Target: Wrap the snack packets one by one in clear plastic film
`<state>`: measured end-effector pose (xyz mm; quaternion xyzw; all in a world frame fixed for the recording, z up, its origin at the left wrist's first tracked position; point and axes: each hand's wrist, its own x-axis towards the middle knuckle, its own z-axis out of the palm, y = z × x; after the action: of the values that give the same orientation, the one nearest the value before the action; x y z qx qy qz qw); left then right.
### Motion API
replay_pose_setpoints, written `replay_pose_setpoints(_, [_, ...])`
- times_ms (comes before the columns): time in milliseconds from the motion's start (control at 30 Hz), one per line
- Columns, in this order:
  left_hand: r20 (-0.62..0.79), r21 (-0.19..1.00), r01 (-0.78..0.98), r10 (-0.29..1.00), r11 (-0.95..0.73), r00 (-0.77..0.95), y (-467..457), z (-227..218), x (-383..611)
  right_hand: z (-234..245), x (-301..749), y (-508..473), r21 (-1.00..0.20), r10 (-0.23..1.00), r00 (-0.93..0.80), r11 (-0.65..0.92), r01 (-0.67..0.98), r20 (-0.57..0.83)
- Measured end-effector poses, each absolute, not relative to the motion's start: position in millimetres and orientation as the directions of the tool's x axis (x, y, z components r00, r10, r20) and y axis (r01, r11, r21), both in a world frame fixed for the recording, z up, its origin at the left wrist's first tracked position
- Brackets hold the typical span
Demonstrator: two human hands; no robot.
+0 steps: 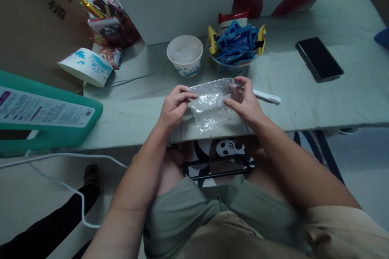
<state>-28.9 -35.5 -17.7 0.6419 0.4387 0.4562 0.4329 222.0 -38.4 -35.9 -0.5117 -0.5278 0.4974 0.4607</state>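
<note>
A clear plastic bag (211, 105) is spread between my two hands at the table's front edge. My left hand (176, 104) pinches its upper left corner between thumb and fingers. On the other side my right hand (245, 101) grips the upper right part, thumb in front and fingers behind. Beside my right hand lies a white plastic handle-like tool (267, 96), partly hidden by that hand. Just behind the bag stands a paper cup (185, 56) with whitish translucent pieces in it. Right of the cup sits a clear bowl (232, 66) heaped with blue and yellow packets (237, 42).
A black phone (320, 58) lies at the right. At the left are a green container (60, 133), a tipped paper cup (88, 66) and a bag of snacks (106, 20). Large boxes (182, 4) line the back. A white cable (82, 198) hangs below; another person's leg (54, 218) shows.
</note>
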Motion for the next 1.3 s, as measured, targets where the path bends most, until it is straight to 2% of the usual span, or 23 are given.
replay_pose_setpoints(100, [0.085, 0.992, -0.107, 0.972, -0.063, 0.217, -39.3, -11.1, -23.1, -31.8, 216.3, -41.9, -0.994, 0.992, -0.116, -0.044, 0.101, -0.056])
replay_pose_setpoints(167, [0.015, 0.962, -0.268, 0.978, 0.042, 0.207, -40.6, -7.5, -18.1, -28.2, 212.9, -43.8, -0.992, 0.987, -0.137, -0.076, 0.102, -0.089])
replay_pose_setpoints(233, [-0.058, 0.926, -0.356, 0.98, 0.124, 0.19, -40.2, -6.8, -13.2, -24.8, 210.7, -45.1, -0.991, 0.986, -0.13, -0.098, 0.086, -0.108])
replay_pose_setpoints(300, [-0.17, 0.913, -0.33, 0.959, 0.24, 0.228, -38.6, -9.2, -9.5, -22.1, 210.1, -45.6, -0.992, 0.987, -0.114, -0.109, 0.063, -0.116])
replay_pose_setpoints(367, [-0.294, 0.913, -0.202, 0.914, 0.355, 0.279, -36.6, -13.0, -7.6, -20.1, 211.0, -45.7, -0.991, 0.987, -0.099, -0.12, 0.05, -0.125])
replay_pose_setpoints(467, [-0.369, 0.92, -0.031, 0.89, 0.391, 0.267, -34.9, -16.0, -8.7, -17.9, 213.7, -46.9, -0.983, 0.979, -0.116, -0.154, 0.104, -0.166])
replay_pose_setpoints(567, [-0.313, 0.949, 0.061, 0.919, 0.308, 0.24, -35.0, -14.3, -13.9, -15.7, 215.8, -49.9, -0.966, 0.949, -0.214, -0.197, 0.17, -0.231])
replay_pose_setpoints(667, [-0.219, 0.972, 0.133, 0.952, 0.194, 0.215, -35.2, -11.3, -21.2, -13.3, 216.2, -52.6, -0.966, 0.923, -0.296, -0.205, 0.157, -0.244])
replay_pose_setpoints(867, [-0.2, 0.97, -0.088, 0.952, 0.225, 0.231, -31.7, -5.2, -32.5, -11.0, 217.2, -51.0, -0.987, 0.962, -0.224, -0.162, -0.006, -0.157])
replay_pose_setpoints(933, [-0.156, 0.979, -0.092, 0.955, 0.184, 0.252, -30.7, -5.2, -33.7, -11.6, 218.8, -50.0, -0.986, 0.957, -0.25, -0.163, -0.04, -0.148])
replay_pose_setpoints(1000, [-0.105, 0.994, -0.002, 0.959, 0.11, 0.264, -30.2, -7.8, -33.1, -12.8, 219.9, -49.8, -0.989, 0.953, -0.269, -0.146, -0.004, -0.14])
replay_pose_setpoints(1067, [-0.055, 0.992, 0.124, 0.966, 0.024, 0.253, -30.0, -12.0, -31.4, -14.4, 219.2, -50.4, -0.984, 0.968, -0.212, -0.108, 0.141, -0.136])
replay_pose_setpoints(1133, [0.033, 0.976, 0.212, 0.993, -0.057, 0.113, -29.9, -15.2, -29.6, -15.9, 216.6, -51.8, -0.961, 0.99, -0.083, -0.086, 0.262, -0.111])
replay_pose_setpoints(1233, [0.234, 0.94, 0.31, 0.934, -0.145, -0.271, -32.5, -14.1, -25.8, -15.7, 210.5, -54.6, -0.97, 0.996, 0.052, -0.08, 0.228, -0.07])
replay_pose_setpoints(1300, [0.305, 0.911, 0.371, 0.898, -0.179, -0.317, -37.8, -10.4, -19.8, -13.6, 205.9, -56.4, -0.974, 0.995, 0.045, -0.094, 0.205, -0.087])
